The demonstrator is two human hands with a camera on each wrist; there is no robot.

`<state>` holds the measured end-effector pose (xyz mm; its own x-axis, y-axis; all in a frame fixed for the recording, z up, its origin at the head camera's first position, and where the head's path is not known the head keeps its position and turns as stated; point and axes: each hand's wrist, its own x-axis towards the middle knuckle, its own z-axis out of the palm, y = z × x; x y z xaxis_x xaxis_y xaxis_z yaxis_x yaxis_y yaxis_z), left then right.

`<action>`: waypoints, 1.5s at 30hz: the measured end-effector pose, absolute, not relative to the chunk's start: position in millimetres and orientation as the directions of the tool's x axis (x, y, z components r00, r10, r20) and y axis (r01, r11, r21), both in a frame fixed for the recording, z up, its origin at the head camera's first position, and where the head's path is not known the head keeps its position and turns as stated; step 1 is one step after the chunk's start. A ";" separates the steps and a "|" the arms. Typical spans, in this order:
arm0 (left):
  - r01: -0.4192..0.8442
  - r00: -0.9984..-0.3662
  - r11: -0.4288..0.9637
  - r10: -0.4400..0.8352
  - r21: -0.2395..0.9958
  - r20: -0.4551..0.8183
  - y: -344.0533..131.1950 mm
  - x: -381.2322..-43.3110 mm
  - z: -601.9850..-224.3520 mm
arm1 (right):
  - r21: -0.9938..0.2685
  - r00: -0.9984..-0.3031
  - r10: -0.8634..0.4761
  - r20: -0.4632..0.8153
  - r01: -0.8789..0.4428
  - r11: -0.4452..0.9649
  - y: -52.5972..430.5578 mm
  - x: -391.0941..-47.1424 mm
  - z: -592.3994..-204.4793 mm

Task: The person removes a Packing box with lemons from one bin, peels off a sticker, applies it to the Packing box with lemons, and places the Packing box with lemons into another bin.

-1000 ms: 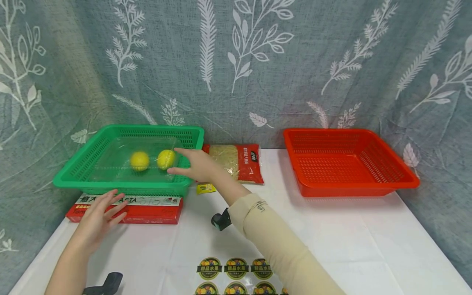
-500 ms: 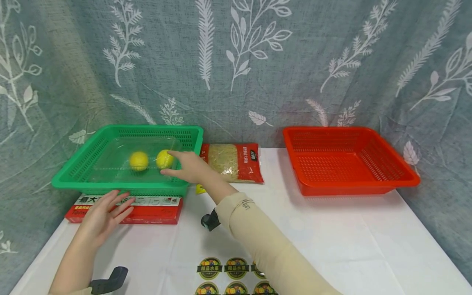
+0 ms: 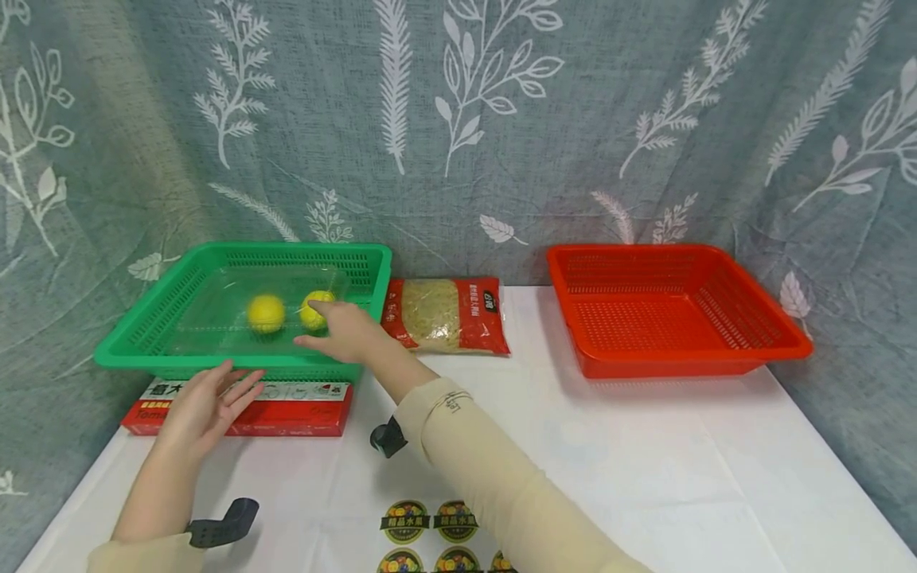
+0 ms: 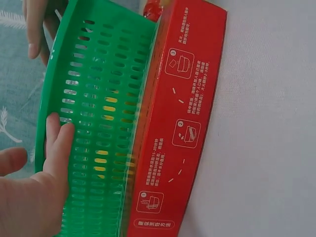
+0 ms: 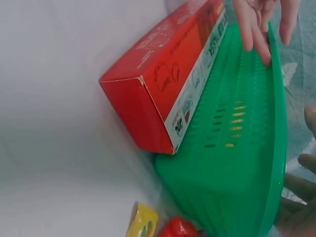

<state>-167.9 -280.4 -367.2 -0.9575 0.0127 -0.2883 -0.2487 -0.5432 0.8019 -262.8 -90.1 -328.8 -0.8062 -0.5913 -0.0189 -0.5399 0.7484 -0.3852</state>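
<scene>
In the head view a green plastic basket stands at the back left. Inside it lies a clear plastic container with two round yellow balls. My left hand is at the basket's front wall, its fingers loosely extended. The left wrist view has two fingertips right at the green rim. Over the basket's front right part hovers my right hand, thumb and fingers spread, overlapping the right-hand ball. Nothing shows between those fingers.
A red-and-white pasta box lies against the basket's front. To its right are a red bag with a clear window and a small yellow packet. A red basket stands back right; round fruit stickers lie near the front edge.
My right hand has moved left and slightly down across the basket's right side. The left hand has shifted slightly right along its front. The baskets stay in place.
</scene>
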 end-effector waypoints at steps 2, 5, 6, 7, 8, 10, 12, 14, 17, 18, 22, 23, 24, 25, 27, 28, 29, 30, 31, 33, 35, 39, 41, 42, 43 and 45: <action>-0.259 -0.950 -0.551 -0.004 0.794 -0.312 -279.7 -169.4 -367.0 | -0.377 -0.814 -0.580 -0.028 -0.529 0.761 -92.3 -261.5 -329.1; -0.267 -0.941 -0.542 -0.032 0.797 -0.337 -278.5 -172.9 -367.6 | -0.355 -0.824 -0.565 -0.036 -0.518 0.778 -96.4 -260.0 -330.9; -0.269 -0.939 -0.537 -0.037 0.800 -0.341 -278.1 -174.1 -367.5 | -0.344 -0.829 -0.558 -0.043 -0.512 0.787 -97.9 -259.8 -331.8; -0.270 -0.938 -0.531 -0.045 0.803 -0.345 -277.8 -175.3 -367.4 | -0.335 -0.833 -0.551 -0.051 -0.505 0.796 -99.5 -259.7 -332.6; -0.268 -0.937 -0.527 -0.052 0.807 -0.345 -277.4 -176.5 -366.8 | -0.328 -0.837 -0.544 -0.056 -0.499 0.802 -101.2 -259.6 -333.3; -0.269 -0.935 -0.520 -0.060 0.811 -0.348 -276.1 -178.0 -365.5 | -0.323 -0.853 -0.516 -0.078 -0.468 0.822 -104.4 -259.5 -334.4; -0.272 -0.933 -0.513 -0.067 0.814 -0.353 -273.8 -178.4 -363.3 | -0.316 -0.870 -0.482 -0.098 -0.432 0.845 -107.3 -259.2 -334.9; -0.273 -0.932 -0.499 -0.075 0.823 -0.355 -270.6 -178.5 -361.7 | -0.308 -0.887 -0.447 -0.117 -0.396 0.865 -110.2 -258.6 -335.6; -0.265 -0.932 -0.453 -0.106 0.851 -0.347 -265.3 -178.5 -360.9 | -0.286 -0.906 -0.400 -0.138 -0.350 0.892 -113.5 -256.9 -336.1; -0.259 -0.933 -0.437 -0.117 0.861 -0.340 -263.9 -178.4 -360.9 | -0.283 -0.911 -0.389 -0.140 -0.339 0.897 -114.6 -256.6 -336.5; -0.229 -0.940 -0.408 -0.142 0.884 -0.309 -261.9 -177.6 -361.6 | -0.286 -0.922 -0.361 -0.143 -0.310 0.907 -116.7 -255.1 -336.5; -0.226 -0.941 -0.406 -0.143 0.885 -0.306 -262.0 -177.5 -361.8 | -0.288 -0.923 -0.357 -0.145 -0.306 0.908 -117.4 -255.0 -336.4; -0.226 -0.941 -0.408 -0.143 0.884 -0.307 -262.1 -177.3 -361.9 | -0.290 -0.923 -0.355 -0.150 -0.303 0.908 -118.0 -254.8 -336.4; -0.227 -0.941 -0.408 -0.142 0.884 -0.307 -262.5 -177.2 -362.0 | -0.299 -0.922 -0.354 -0.157 -0.298 0.907 -118.8 -254.6 -336.4; -0.234 -0.938 -0.412 -0.142 0.880 -0.316 -263.3 -176.9 -362.1 | -0.319 -0.921 -0.349 -0.174 -0.282 0.905 -120.8 -254.5 -336.5; -0.236 -0.938 -0.414 -0.140 0.879 -0.318 -263.9 -176.6 -362.2 | -0.331 -0.921 -0.346 -0.182 -0.274 0.903 -121.9 -254.2 -336.6; -0.236 -0.938 -0.415 -0.140 0.879 -0.318 -264.5 -176.3 -362.2 | -0.342 -0.920 -0.344 -0.188 -0.267 0.901 -123.1 -254.2 -336.8; -0.236 -0.938 -0.416 -0.139 0.878 -0.318 -265.1 -175.9 -362.4 | -0.353 -0.920 -0.341 -0.195 -0.258 0.899 -124.2 -254.2 -337.1; -0.235 -0.939 -0.414 -0.137 0.879 -0.315 -265.7 -175.4 -362.6 | -0.362 -0.920 -0.336 -0.200 -0.249 0.898 -125.3 -254.0 -337.2; -0.232 -0.941 -0.408 -0.135 0.883 -0.309 -266.4 -174.6 -362.8 | -0.368 -0.922 -0.324 -0.211 -0.232 0.900 -126.8 -254.0 -337.3; -0.228 -0.943 -0.405 -0.136 0.886 -0.305 -266.7 -174.1 -362.8 | -0.379 -0.924 -0.312 -0.219 -0.214 0.900 -127.5 -254.1 -336.9; -0.225 -0.942 -0.400 -0.145 0.888 -0.304 -266.5 -173.6 -362.5 | -0.412 -0.922 -0.318 -0.222 -0.207 0.887 -126.9 -255.1 -336.6; -0.226 -0.940 -0.404 -0.150 0.887 -0.308 -266.6 -173.5 -362.6 | -0.435 -0.917 -0.335 -0.215 -0.217 0.874 -126.0 -256.1 -337.1; -0.227 -0.939 -0.407 -0.151 0.885 -0.310 -266.7 -173.4 -362.8 | -0.447 -0.915 -0.344 -0.211 -0.222 0.866 -125.8 -256.8 -337.7; -0.229 -0.938 -0.404 -0.150 0.886 -0.311 -266.7 -173.3 -363.1 | -0.457 -0.913 -0.352 -0.208 -0.228 0.860 -125.2 -257.3 -338.2; -0.236 -0.936 -0.411 -0.147 0.881 -0.320 -266.5 -173.3 -363.8 | -0.476 -0.909 -0.361 -0.208 -0.228 0.849 -123.9 -258.0 -339.3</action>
